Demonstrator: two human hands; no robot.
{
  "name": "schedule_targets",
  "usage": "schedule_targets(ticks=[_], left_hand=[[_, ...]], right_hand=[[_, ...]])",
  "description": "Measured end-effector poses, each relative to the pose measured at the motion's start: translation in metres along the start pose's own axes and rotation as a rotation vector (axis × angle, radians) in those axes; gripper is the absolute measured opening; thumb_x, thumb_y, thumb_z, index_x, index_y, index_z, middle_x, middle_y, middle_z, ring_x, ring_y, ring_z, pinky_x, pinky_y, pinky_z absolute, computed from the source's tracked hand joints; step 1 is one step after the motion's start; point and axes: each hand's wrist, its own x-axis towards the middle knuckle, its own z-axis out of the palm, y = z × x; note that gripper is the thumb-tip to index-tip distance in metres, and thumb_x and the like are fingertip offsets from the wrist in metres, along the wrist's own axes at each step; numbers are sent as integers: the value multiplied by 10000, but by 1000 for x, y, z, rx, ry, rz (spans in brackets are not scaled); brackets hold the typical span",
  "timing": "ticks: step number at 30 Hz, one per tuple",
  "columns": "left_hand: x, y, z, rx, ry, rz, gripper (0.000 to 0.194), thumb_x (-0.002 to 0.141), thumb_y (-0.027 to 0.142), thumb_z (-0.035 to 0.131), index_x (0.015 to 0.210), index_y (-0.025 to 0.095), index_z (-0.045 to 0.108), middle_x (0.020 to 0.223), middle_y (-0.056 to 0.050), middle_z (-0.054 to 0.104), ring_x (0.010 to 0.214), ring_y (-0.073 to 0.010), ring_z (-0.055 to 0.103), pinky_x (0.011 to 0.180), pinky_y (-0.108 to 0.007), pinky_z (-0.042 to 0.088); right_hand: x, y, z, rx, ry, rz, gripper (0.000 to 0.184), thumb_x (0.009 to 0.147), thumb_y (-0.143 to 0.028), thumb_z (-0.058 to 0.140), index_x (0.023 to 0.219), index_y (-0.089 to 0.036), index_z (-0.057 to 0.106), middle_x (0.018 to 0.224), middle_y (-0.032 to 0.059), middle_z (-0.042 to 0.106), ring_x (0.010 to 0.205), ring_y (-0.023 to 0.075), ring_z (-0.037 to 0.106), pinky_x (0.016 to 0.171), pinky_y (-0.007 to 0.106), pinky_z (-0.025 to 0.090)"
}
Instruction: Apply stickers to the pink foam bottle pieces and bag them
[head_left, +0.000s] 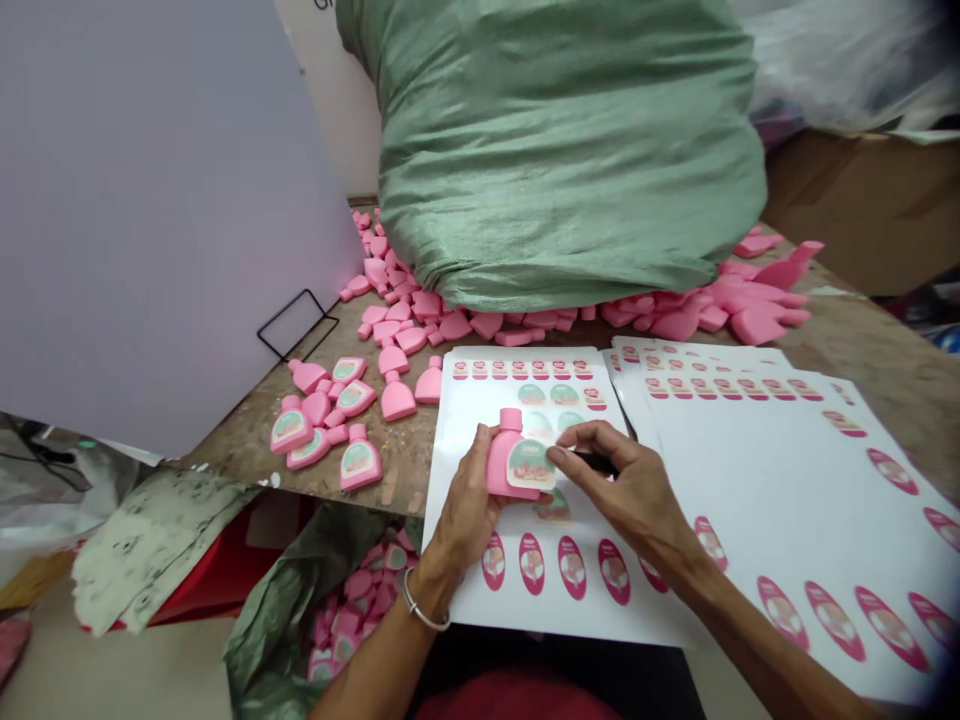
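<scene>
The fingers of the left hand (466, 495) were closed around a pink bottle (504, 470), which was held just above a label sheet (525, 605). A rounded green-and-white label (531, 465) was pinched onto the bottle's face by the fingertips (559, 455) of the right hand (619, 485), and a small black tool (594, 463) was tucked into that hand – its exact kind could not be made out.

Rounded labels were left on the sheet beneath the hands, with a row of small strips above them and a row of pink ovals below. More printed sheets (780, 480) were spread to the right, their ovals and strips apparently unused.

On the worktop (240, 450) to the left, a group of labelled bottles (322, 430) had been set down, with a few bare ones (397, 397) just beside them. A much larger heap of bare pink pieces (420, 320) was strewn around the base of a green sack (562, 150) – far more appeared to be unlabelled than labelled. Further labelled pieces (352, 600) were collected in a second green sack (270, 620) below the worktop's edge.
</scene>
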Motion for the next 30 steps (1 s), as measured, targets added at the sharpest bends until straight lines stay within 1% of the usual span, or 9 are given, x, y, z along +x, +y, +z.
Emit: schedule_targets(ticks=[4, 12, 15, 18, 21, 24, 26, 28, 30], left_hand=[[-4, 4, 6, 16, -31, -16, 517, 867, 590, 470, 1145, 185, 631, 1073, -73, 655, 921, -183, 630, 767, -295, 561], [-8, 8, 9, 33, -83, 21, 503, 898, 568, 419, 1158, 183, 613, 1087, -76, 648, 966, -191, 615, 809, -274, 520], [-10, 11, 6, 106, -159, 62, 414, 865, 452, 557, 1180, 186, 589, 1053, -59, 646, 954, -181, 607, 846, -269, 487], [-12, 14, 5, 221, -235, 96, 438, 805, 297, 657, 1220, 209, 548, 1023, -33, 643, 938, -169, 598, 870, -273, 463], [-17, 17, 6, 286, -334, 76, 437, 797, 251, 656, 1212, 200, 531, 1025, -39, 638, 929, -175, 599, 845, -285, 470], [-21, 24, -3, 293, -405, 19, 439, 802, 278, 645, 1208, 174, 516, 1060, -75, 639, 903, -198, 628, 857, -338, 483], [-20, 30, -21, 389, -300, 39, 445, 834, 339, 595, 1235, 171, 500, 1124, -112, 628, 953, -238, 633, 901, -394, 473], [-13, 38, -46, 642, -47, 168, 496, 844, 372, 565, 1289, 177, 466, 1250, -142, 571, 1147, -292, 551, 1003, -435, 405], [-3, 46, -72, 928, 224, 359, 626, 829, 337, 566, 1395, 180, 348, 1418, -154, 427, 1344, -311, 354, 1103, -457, 283]], right_hand=[[-3, -7, 5, 39, -29, 2, 261, 774, -436, 671, 899, -210, 706, 753, 9, 674, 630, 126, 578, 556, 235, 471], [-4, -13, 9, 25, -11, -20, 238, 784, -433, 657, 843, -212, 723, 762, 23, 707, 629, 152, 620, 566, 270, 509], [-2, -9, 10, -84, 36, -102, 257, 787, -443, 649, 868, -208, 713, 795, 43, 710, 700, 182, 644, 654, 318, 538], [0, -6, 10, -246, 153, -163, 389, 720, -486, 702, 990, -208, 680, 965, 78, 703, 872, 243, 650, 815, 412, 529], [9, -2, 11, -149, 12, -103, 556, 688, -519, 716, 1153, -239, 597, 1151, 72, 648, 990, 242, 636, 859, 393, 531], [35, 14, 8, -49, -130, -13, 519, 745, -543, 647, 1154, -231, 587, 1147, 68, 647, 1007, 228, 633, 828, 351, 536], [67, 30, 4, -161, -30, 14, 490, 766, -544, 614, 1117, -201, 601, 1085, 87, 668, 952, 237, 641, 798, 361, 528], [107, 43, 0, -428, 33, -40, 446, 799, -480, 584, 1139, -191, 597, 1066, 96, 676, 953, 249, 630, 816, 371, 498], [149, 50, 1, -687, -40, -117, 394, 846, -346, 510, 1202, -192, 575, 1082, 99, 678, 987, 250, 619, 837, 353, 465]])
